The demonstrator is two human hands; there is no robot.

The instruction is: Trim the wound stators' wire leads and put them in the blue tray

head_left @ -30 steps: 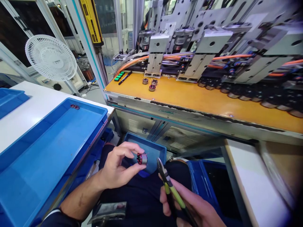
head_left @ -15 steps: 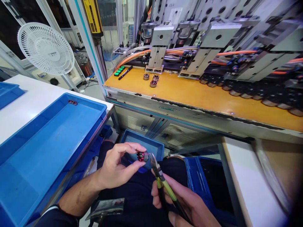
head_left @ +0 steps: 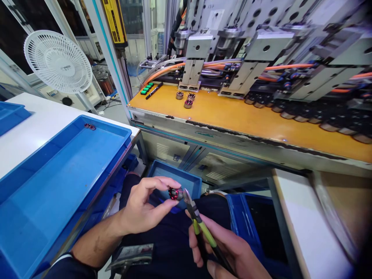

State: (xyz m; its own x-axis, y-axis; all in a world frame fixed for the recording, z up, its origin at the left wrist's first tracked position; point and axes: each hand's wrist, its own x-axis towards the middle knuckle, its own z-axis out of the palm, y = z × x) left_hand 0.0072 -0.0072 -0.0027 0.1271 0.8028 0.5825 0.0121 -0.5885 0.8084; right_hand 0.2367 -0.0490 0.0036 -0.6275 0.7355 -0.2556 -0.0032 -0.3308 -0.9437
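Between the thumb and fingertips of my left hand (head_left: 148,203) is a small motor stator (head_left: 174,193), a round dark core with reddish copper windings. My right hand (head_left: 223,248) is wrapped round the green-and-black handles of a pair of cutting pliers (head_left: 200,224). The jaws of the pliers point up and left, right beside the stator's right side. Whether the jaw tips touch the stator or a wire on it is too small to tell. Both hands are above my lap.
A large blue tray (head_left: 114,130) on the left holds a few stators (head_left: 90,126). Ahead, an orange bench top (head_left: 232,112) carries three stators (head_left: 188,103), a black pen (head_left: 154,90) and a row of dark cylindrical parts (head_left: 305,114) below machine fixtures. Another blue tray (head_left: 197,184) sits low beyond my hands.
The pliers have shifted very slightly, and their jaws look closer together than before. The stator stays in my left hand, turned a little at most.
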